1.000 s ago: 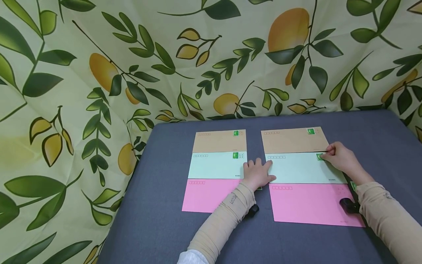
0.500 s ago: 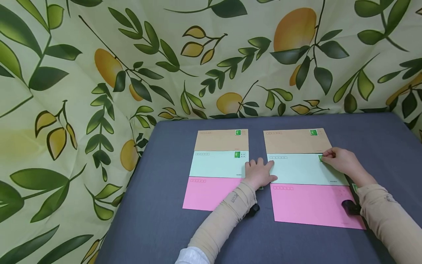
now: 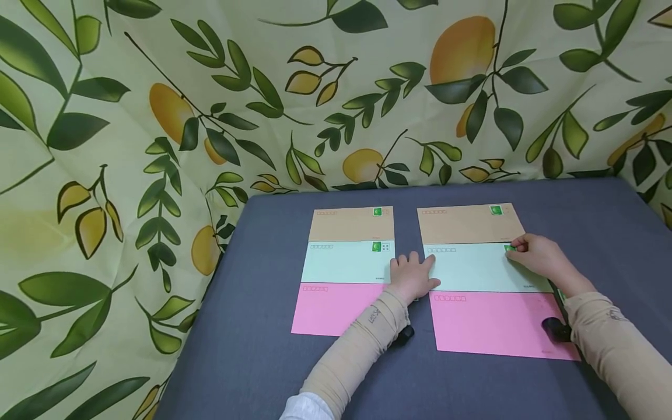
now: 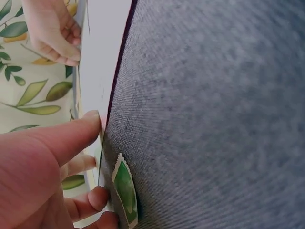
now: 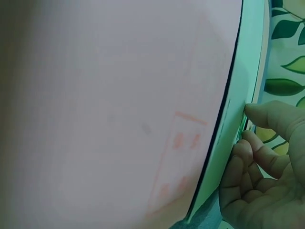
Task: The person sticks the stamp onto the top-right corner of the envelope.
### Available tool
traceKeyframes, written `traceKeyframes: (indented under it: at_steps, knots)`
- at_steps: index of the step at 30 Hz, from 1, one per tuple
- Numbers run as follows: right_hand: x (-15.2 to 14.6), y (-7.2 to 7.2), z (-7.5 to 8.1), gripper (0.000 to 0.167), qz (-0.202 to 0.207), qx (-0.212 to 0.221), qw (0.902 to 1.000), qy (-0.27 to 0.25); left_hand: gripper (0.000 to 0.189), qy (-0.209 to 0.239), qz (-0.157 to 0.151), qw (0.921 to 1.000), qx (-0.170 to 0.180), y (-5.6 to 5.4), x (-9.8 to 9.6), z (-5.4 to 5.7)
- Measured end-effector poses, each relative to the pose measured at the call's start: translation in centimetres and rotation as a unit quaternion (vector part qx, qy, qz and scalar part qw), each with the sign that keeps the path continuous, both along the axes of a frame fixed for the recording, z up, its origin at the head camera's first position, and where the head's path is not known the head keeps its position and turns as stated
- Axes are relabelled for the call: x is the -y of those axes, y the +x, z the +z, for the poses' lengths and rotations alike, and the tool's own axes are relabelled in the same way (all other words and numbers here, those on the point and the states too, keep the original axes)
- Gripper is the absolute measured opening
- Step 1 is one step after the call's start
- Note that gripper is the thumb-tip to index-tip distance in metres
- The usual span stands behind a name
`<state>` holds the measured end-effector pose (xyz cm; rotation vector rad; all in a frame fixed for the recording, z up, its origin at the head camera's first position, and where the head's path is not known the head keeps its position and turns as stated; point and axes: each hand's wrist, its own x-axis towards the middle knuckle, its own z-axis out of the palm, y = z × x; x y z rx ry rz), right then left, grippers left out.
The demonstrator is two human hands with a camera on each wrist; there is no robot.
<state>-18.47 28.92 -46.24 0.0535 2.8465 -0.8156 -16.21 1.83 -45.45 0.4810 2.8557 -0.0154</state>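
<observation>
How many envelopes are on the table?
6. Left column, far to near: brown envelope, mint envelope, pink envelope. Right column: another brown envelope, another mint envelope, another pink envelope. More could be hidden underneath.

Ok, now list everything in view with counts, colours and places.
Brown envelopes: two, brown, top of each column.
Mint envelopes: two, mint, column middles.
Pink envelopes: two, pink, column bottoms.
Green stamps: at least five, green; three on envelopes, one between columns, one in the right hand.
Table: one, grey-blue, under the envelopes.
Backdrop: one, pale with leaf print, behind table.
Wrist devices: two, black, one at each wrist.
Sleeves: two, beige, on the forearms.
Left hand: one, bare, between the columns.
Right hand: one, bare, over the right mint envelope.
</observation>
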Motion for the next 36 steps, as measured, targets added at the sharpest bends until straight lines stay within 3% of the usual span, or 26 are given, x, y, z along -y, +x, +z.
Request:
traceKeyframes:
  at_steps: [13,20,27,36]
  knots:
    - [0.5,0.4,0.4,0.038,0.007,-0.021,0.9996,0.015,0.053,0.029,-0.001,0.9995,-0.01,0.2,0.0,0.7]
    - [1.0,0.9,1.6,0.044,-0.004,-0.034,0.9994,0.011,0.047,0.044,-0.013,0.9984,-0.032,0.5,0.8,1.3]
    - [1.9,1.3,2.8,0.044,0.018,-0.067,0.9976,0.002,0.045,0.057,-0.025,0.9962,-0.062,0.8,2.2,1.9]
    - [5.2,2.2,4.6,0.038,0.044,-0.118,0.9918,-0.023,0.041,0.098,-0.046,0.9895,-0.096,1.3,5.5,2.9]
